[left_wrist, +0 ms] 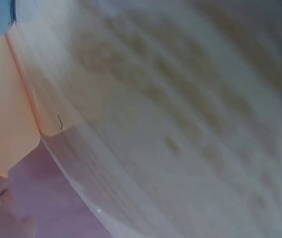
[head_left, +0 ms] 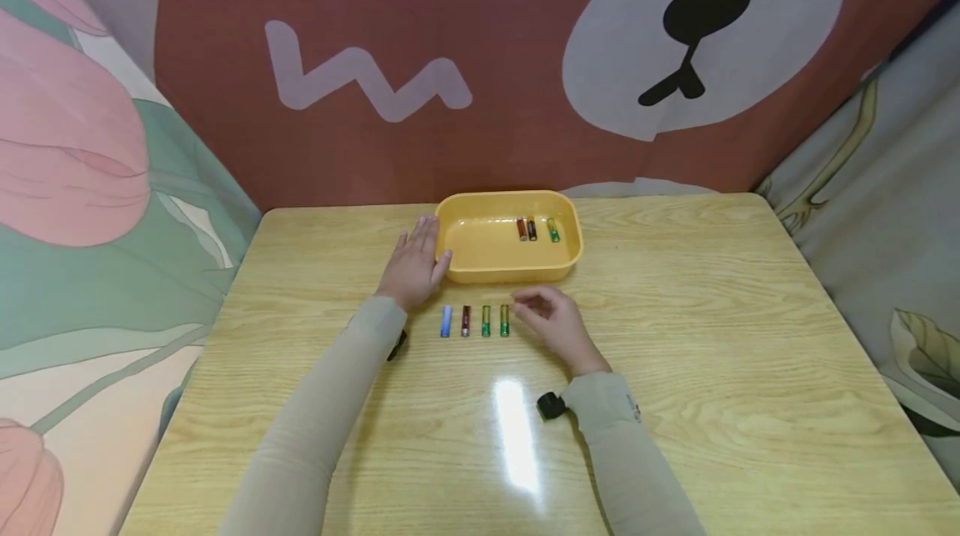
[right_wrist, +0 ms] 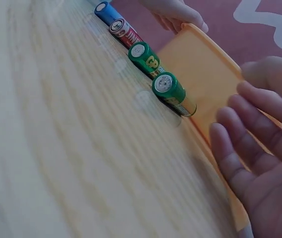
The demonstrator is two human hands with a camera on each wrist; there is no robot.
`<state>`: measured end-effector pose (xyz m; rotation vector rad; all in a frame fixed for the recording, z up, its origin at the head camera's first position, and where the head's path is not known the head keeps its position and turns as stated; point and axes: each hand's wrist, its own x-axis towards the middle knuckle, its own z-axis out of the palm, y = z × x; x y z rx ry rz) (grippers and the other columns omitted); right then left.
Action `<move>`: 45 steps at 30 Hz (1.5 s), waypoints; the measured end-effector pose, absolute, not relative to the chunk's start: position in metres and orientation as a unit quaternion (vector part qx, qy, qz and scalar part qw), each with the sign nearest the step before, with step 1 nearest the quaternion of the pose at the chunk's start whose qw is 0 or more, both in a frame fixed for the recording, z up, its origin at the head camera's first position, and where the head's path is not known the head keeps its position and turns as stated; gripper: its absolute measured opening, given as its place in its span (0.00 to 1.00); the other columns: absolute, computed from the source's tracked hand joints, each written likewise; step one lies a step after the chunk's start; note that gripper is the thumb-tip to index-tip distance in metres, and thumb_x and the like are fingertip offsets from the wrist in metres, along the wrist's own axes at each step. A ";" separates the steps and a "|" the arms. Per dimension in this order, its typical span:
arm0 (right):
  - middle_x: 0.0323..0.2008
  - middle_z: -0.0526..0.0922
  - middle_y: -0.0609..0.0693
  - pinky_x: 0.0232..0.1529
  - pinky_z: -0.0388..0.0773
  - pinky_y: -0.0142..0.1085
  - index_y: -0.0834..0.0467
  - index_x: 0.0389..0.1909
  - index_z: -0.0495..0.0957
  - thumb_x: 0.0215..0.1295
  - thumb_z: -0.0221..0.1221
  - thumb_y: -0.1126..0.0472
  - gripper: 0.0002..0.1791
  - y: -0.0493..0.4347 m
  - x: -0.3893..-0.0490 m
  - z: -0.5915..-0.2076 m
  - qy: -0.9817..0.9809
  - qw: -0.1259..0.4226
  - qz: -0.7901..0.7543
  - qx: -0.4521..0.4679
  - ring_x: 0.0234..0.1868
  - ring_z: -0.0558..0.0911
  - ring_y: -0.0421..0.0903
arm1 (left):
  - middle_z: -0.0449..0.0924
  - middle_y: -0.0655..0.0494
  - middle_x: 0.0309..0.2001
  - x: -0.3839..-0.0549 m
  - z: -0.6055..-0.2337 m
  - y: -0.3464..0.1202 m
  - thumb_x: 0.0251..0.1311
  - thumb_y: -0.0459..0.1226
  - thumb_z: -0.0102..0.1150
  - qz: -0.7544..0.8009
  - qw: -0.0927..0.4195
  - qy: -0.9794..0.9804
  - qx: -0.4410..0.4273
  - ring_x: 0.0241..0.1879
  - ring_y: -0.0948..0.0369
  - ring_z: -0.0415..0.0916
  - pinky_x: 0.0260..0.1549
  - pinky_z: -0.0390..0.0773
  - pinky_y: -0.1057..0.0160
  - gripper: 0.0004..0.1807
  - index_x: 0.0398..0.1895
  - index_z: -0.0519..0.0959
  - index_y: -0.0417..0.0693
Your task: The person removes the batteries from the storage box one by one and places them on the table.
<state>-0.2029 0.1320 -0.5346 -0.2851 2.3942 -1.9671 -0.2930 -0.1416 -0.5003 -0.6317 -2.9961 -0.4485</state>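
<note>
A yellow plastic tray (head_left: 480,276) stands at the back of the table. My left hand (head_left: 414,265) touches its left side, fingers straight. In front of the tray lies a row of batteries: a blue battery (head_left: 446,321), a dark red battery (head_left: 466,321), a green-and-yellow battery (head_left: 486,321) and another green-and-yellow battery (head_left: 505,320) at the right end. Just right of that end one is my right hand (head_left: 555,323), its fingers loosely bent and holding nothing. The right wrist view shows a gap between that hand (right_wrist: 265,134) and the nearest green battery (right_wrist: 170,89).
Inside the tray, toward its right, lie a red battery (head_left: 522,229), a black battery (head_left: 532,228) and a green-and-yellow battery (head_left: 552,230). The wooden table (head_left: 720,336) reaches back to a brown cloth (head_left: 510,144) with a printed face. Patterned cloths hang at both sides.
</note>
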 end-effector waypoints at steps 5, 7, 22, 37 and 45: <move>0.47 0.83 0.65 0.48 0.79 0.29 0.72 0.51 0.80 0.70 0.62 0.67 0.13 0.131 -0.198 -0.508 0.752 -0.014 -0.655 -0.077 0.44 0.80 0.40 | 0.45 0.42 0.81 -0.294 -0.498 -0.141 0.80 0.52 0.34 -0.149 0.025 -0.967 -0.205 0.81 0.51 0.37 0.76 0.45 0.43 0.38 0.81 0.44 0.36; 0.47 0.82 0.70 0.47 0.79 0.29 0.75 0.50 0.79 0.71 0.60 0.69 0.13 0.131 -0.194 -0.497 0.744 -0.027 -0.662 -0.082 0.43 0.80 0.40 | 0.45 0.42 0.81 -0.294 -0.498 -0.141 0.80 0.52 0.33 -0.148 0.025 -0.967 -0.204 0.81 0.51 0.36 0.76 0.44 0.43 0.38 0.81 0.44 0.36; 0.47 0.79 0.76 0.50 0.80 0.28 0.77 0.47 0.78 0.70 0.58 0.74 0.10 0.136 -0.201 -0.474 0.723 -0.096 -0.671 -0.133 0.45 0.83 0.44 | 0.44 0.43 0.81 -0.293 -0.499 -0.142 0.80 0.51 0.35 -0.139 0.021 -0.971 -0.196 0.81 0.51 0.36 0.76 0.45 0.44 0.38 0.81 0.44 0.37; 0.55 0.78 0.72 0.61 0.78 0.42 0.77 0.55 0.76 0.70 0.58 0.74 0.15 0.151 -0.230 -0.446 0.750 -0.101 -0.644 -0.115 0.57 0.80 0.56 | 0.44 0.43 0.81 -0.294 -0.498 -0.140 0.80 0.51 0.36 -0.134 0.027 -0.969 -0.204 0.81 0.50 0.37 0.76 0.45 0.44 0.38 0.81 0.45 0.36; 0.58 0.79 0.66 0.65 0.74 0.49 0.67 0.64 0.74 0.71 0.61 0.67 0.22 0.154 -0.264 -0.468 0.772 -0.076 -0.622 -0.109 0.61 0.77 0.59 | 0.43 0.43 0.81 -0.294 -0.501 -0.141 0.80 0.51 0.35 -0.139 0.024 -0.969 -0.204 0.81 0.50 0.37 0.76 0.44 0.43 0.38 0.81 0.44 0.36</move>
